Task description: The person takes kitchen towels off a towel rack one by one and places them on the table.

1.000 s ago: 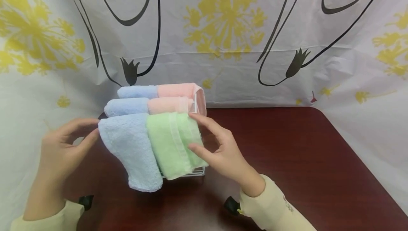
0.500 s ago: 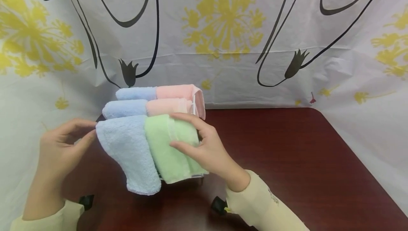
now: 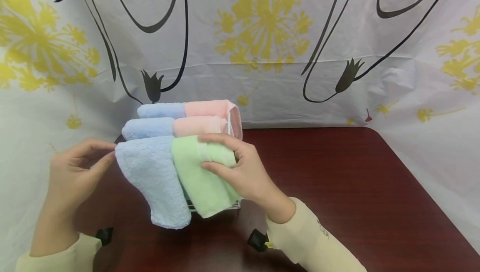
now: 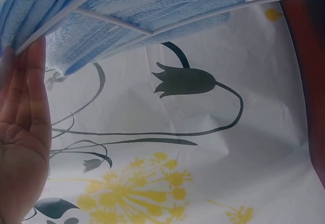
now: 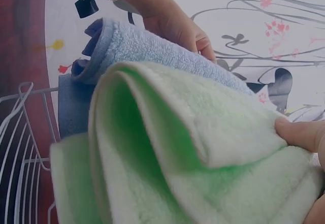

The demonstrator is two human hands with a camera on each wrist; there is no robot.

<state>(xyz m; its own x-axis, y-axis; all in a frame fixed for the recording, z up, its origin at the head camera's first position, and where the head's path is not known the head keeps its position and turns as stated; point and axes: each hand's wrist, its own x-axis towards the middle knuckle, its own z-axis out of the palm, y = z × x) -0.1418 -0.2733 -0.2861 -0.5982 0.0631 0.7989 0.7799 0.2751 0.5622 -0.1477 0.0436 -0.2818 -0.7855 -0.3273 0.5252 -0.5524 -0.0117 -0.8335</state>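
Note:
A light blue towel (image 3: pixel 153 180) and a light green towel (image 3: pixel 196 176) hang side by side over the front of a white wire rack (image 5: pixel 31 150). At the blue towel's upper left corner, my left hand (image 3: pixel 75 176) pinches it between thumb and fingers. In the left wrist view, the fingers (image 4: pixel 35 76) reach up to a white wire with blue cloth against it. My right hand (image 3: pixel 243 168) grips the green towel near its upper right, gathering its banded end. The right wrist view shows the green towel in loose, open folds; part of the right hand is out of frame.
Behind the front pair, two more blue-and-pink rows hang on the rack, with pink towels (image 3: pixel 198 125) on the right. The rack stands on a dark red-brown table (image 3: pixel 337 193). A white floral sheet (image 3: pixel 240 84) rises along the back and sides.
My right hand has moved left from the green towel's right edge and now bunches its banded end. My left hand stays at the blue corner.

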